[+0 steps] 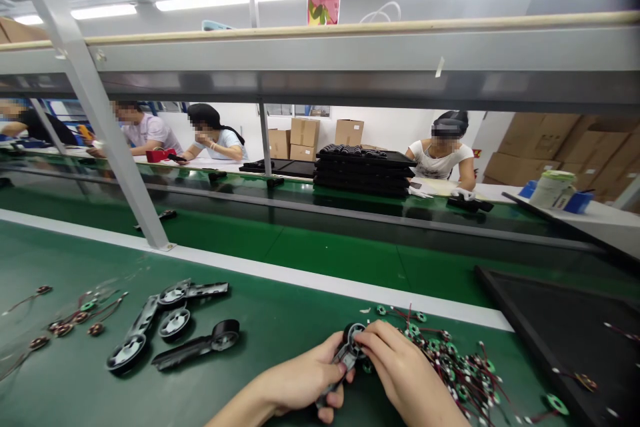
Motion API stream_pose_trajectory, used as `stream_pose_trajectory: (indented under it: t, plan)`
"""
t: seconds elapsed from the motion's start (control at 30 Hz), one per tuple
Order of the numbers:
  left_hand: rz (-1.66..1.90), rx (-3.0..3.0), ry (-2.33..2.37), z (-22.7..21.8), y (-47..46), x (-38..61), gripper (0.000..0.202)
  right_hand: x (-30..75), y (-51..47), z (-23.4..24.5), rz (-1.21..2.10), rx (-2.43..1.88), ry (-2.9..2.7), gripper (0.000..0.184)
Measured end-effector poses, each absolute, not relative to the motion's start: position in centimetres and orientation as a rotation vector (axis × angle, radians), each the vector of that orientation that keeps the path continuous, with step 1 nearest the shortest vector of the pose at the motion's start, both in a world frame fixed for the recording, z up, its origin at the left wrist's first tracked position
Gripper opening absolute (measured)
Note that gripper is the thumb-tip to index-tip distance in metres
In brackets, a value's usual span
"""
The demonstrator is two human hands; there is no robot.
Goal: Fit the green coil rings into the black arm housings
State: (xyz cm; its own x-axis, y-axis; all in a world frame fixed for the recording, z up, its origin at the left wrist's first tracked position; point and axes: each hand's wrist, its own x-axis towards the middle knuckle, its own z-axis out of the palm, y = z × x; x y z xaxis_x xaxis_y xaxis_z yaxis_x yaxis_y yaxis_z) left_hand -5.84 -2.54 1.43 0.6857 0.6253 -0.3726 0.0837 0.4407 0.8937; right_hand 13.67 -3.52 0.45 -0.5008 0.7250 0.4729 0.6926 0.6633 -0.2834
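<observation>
My left hand [313, 373] is closed round the handle of a black-and-grey plastic housing [345, 359] with a round, ring-like head, held tilted above the green table. At that head, the fingertips of my right hand [397, 367] are pinched together and touch the ring; whatever they hold is hidden. Beside and partly behind my right hand lies a pile of small green circuit boards with coils and wires [457, 367]. Left of my hands are several similar housings, among them one with a black round head [200, 345] and a grey-faced one [127, 352].
Loose copper-coloured coils with wires [63, 328] lie at the far left. A black tray [565, 320] stands on the right. Beyond the white strip runs a green conveyor [300, 250], with stacked black trays [363, 173] and co-workers behind it. A metal post [107, 120] and overhead shelf [320, 50] stand ahead.
</observation>
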Motion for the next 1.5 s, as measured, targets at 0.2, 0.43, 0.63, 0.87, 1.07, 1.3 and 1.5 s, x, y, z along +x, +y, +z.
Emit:
stream_pose_trajectory:
  t: [0.2,0.43,0.63,0.87,1.07,1.3,1.5]
  plan:
    - [0.443,0.997,0.722,1.4,-2.6,-5.8,0.035,13.7,-3.2,0.2,0.215,-1.077,-2.194,0.028]
    - [0.465,1.024,0.740,2.1,-2.6,-5.7,0.036,13.9,-3.1,0.6,0.417,-1.090,-2.079,0.023]
    - [0.440,1.128,0.710,2.6,-2.9,-5.9,0.047,14.0,-2.7,-0.3,0.678,-1.156,-1.713,0.019]
    - [0.407,1.503,0.909,3.8,-4.0,-5.4,0.048,13.7,-2.9,0.4,1.270,-0.995,-1.448,0.044]
    - [0.423,1.875,1.024,4.0,-4.3,-5.4,0.049,12.7,-3.5,0.9,1.363,-1.015,-1.233,0.047]
    - [0.394,1.945,1.110,3.8,-4.3,-5.3,0.052,12.8,-3.3,0.7,1.477,-1.002,-1.163,0.048]
    - [0.509,1.607,0.972,3.9,-4.4,-4.3,0.044,14.1,-3.3,1.6,1.561,-0.918,-1.206,0.042]
